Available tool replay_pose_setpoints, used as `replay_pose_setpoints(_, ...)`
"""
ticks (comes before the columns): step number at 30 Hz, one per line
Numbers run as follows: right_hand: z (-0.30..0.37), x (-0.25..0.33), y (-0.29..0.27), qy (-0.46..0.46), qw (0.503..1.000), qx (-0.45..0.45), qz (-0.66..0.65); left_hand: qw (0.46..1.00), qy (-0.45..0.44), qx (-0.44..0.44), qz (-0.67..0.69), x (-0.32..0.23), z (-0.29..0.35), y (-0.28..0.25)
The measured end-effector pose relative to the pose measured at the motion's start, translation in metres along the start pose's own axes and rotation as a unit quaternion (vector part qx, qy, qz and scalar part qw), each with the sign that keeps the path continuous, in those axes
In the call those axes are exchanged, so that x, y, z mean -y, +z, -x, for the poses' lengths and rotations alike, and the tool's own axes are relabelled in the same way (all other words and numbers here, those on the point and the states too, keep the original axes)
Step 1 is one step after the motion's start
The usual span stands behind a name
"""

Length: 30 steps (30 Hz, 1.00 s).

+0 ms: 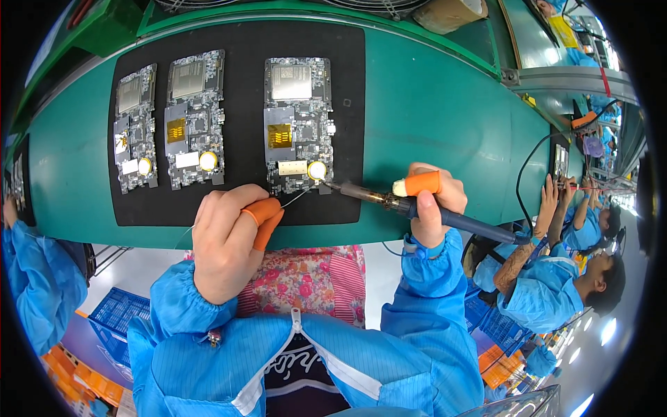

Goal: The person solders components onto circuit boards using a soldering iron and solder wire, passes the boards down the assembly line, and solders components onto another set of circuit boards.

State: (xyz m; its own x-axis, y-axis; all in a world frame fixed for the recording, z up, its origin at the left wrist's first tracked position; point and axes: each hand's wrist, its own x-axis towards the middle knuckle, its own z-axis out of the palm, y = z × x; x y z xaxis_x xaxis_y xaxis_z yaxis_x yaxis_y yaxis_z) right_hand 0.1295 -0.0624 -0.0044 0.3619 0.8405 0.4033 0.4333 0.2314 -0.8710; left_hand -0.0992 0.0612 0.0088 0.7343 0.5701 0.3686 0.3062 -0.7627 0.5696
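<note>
While left fingers (264, 217) pinch thin solder wire (295, 199), right fingers (431, 201) grip a soldering iron (417, 208) at the circuit board (297, 125).

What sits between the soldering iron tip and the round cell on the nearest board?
Nothing visible. The soldering iron in the right hand already has its tip at the round cell; the left hand feeds solder wire from below.

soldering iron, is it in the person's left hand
No, the soldering iron is gripped in the right hand, while the left hand feeds thin solder wire toward the right circuit board.
</note>
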Motion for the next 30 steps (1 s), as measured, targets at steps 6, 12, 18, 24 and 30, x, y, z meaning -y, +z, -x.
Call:
replay_pose_setpoints(6,-0.002,0.001,0.002,0.002,1.0,-0.013,-0.013,1.0,0.006,0.002,0.006,0.001,0.0,-0.001)
replay_pose_setpoints(12,-0.006,-0.001,0.003,-0.035,0.999,0.036,-0.014,1.0,0.01,0.007,0.003,0.002,0.0,0.003)
replay_pose_setpoints(18,-0.007,-0.001,0.005,-0.037,0.998,0.054,-0.004,1.0,0.012,0.008,0.0,0.004,-0.001,0.007)
replay_pose_setpoints(24,-0.008,-0.001,0.004,-0.03,0.998,0.059,-0.003,1.0,0.02,0.013,0.003,0.004,-0.004,0.011)
replay_pose_setpoints(30,-0.008,0.0,0.005,-0.027,0.998,0.056,0.005,1.0,0.023,0.0,0.012,0.002,-0.01,0.019)
